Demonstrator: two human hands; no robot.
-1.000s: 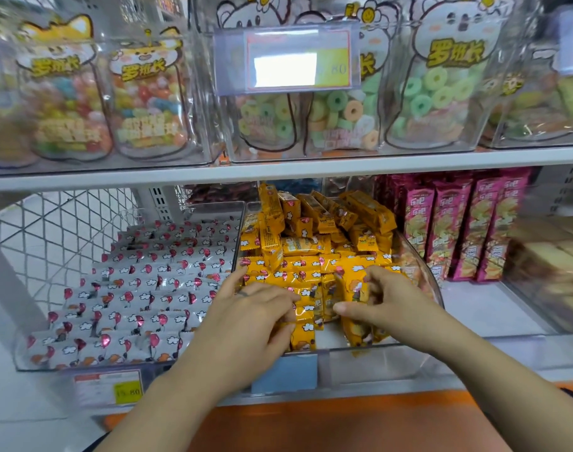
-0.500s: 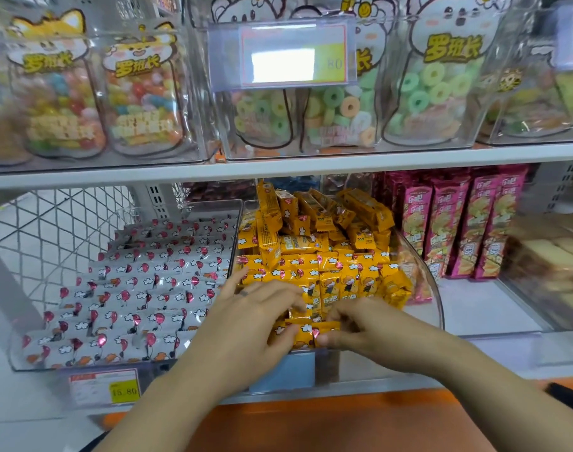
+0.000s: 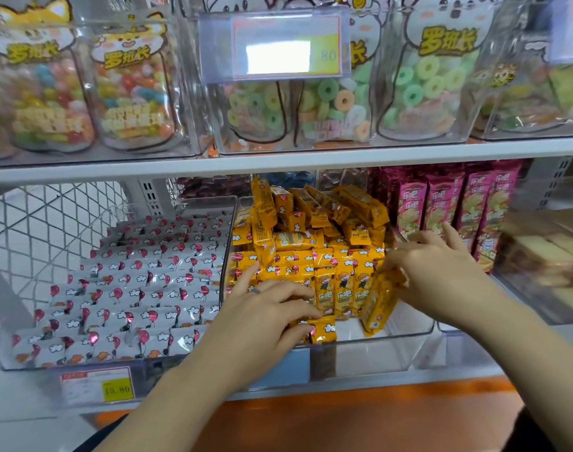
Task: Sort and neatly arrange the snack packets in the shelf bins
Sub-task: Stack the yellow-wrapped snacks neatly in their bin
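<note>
glossy yellow packets (image 3: 324, 256), clear rounded bin (image 3: 379, 352)

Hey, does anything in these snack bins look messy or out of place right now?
The yellow packets at the back of the middle bin are heaped at all angles, unlike the neat rows in front and the tidy white packets in the left bin. One yellow packet leans askew at the front right, beside the right hand.
</note>
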